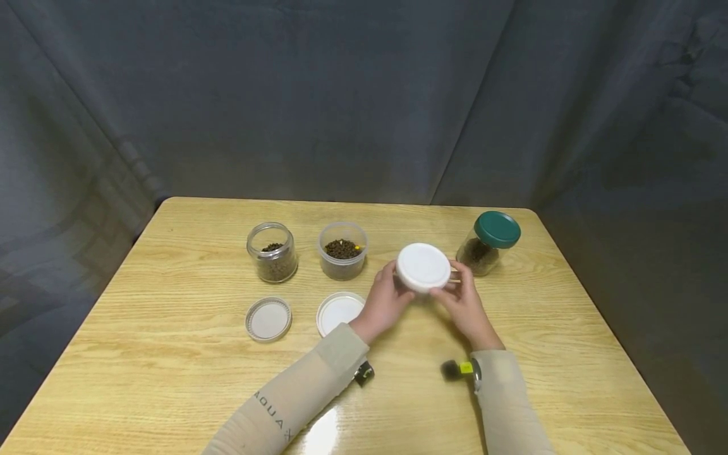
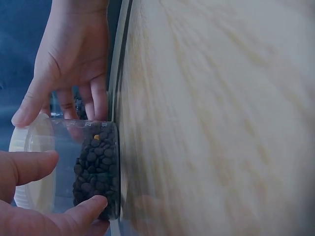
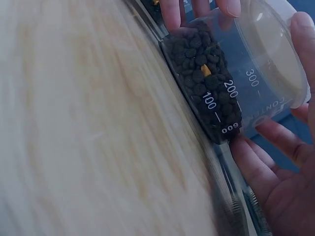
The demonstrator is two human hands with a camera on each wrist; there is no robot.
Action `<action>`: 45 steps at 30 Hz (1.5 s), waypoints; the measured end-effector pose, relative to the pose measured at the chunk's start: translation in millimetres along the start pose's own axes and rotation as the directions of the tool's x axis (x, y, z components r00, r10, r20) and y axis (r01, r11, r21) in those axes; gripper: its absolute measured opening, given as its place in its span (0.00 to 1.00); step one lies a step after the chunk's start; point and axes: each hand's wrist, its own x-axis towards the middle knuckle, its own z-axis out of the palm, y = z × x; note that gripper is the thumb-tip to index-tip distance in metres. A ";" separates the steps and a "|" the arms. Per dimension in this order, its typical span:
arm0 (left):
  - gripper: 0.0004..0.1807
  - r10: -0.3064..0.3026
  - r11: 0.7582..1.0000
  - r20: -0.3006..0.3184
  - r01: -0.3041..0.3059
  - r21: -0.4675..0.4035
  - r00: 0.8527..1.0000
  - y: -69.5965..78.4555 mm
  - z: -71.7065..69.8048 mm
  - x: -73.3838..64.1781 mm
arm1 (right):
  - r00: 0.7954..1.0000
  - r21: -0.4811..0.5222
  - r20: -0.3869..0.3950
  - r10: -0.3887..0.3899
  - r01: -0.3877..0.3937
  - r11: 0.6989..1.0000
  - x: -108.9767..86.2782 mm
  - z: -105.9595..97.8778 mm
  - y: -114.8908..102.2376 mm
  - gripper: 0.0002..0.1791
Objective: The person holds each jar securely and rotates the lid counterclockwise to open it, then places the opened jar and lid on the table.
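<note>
While cupping the clear container (image 3: 238,64) from both sides, held it by wall and rim near one o'clock on the wooden table (image 1: 170,354), under its white lid (image 1: 423,267). Curled the left hand (image 1: 387,303) round from eight o'clock, spread about as wide as the container, and gripped more lightly with the right hand (image 1: 467,306) from four o'clock, with thumb at the lid and fingers along the wall. Had the base very close to the wood; could not tell touching from just clear. Showed dark pellets (image 2: 97,167) inside, filling only the lower part. Seemed best handled level, with even pressure from both palms, so as to avoid sliding the load sideways or squeezing the wall. Called, by judgement, for fingers low on the wall rather than trust in the lid alone. Needed spacing too: faced a green-lidded jar (image 1: 483,253) between two and three o'clock, an open plastic tub (image 1: 342,268) between nine and ten, an open glass jar (image 1: 275,265) farther out near nine, a loose white lid (image 1: 338,313) at eight and a grey lid (image 1: 268,319) beyond. Deserved most care beside the jar, nearest the right fingers.
</note>
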 end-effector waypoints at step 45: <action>0.44 0.033 0.999 -0.023 -0.034 -0.010 0.999 -4.9 2.8 0.6 | 0.809 -0.416 0.012 -0.588 0.539 0.733 4.2 1.8 -28.0 0.23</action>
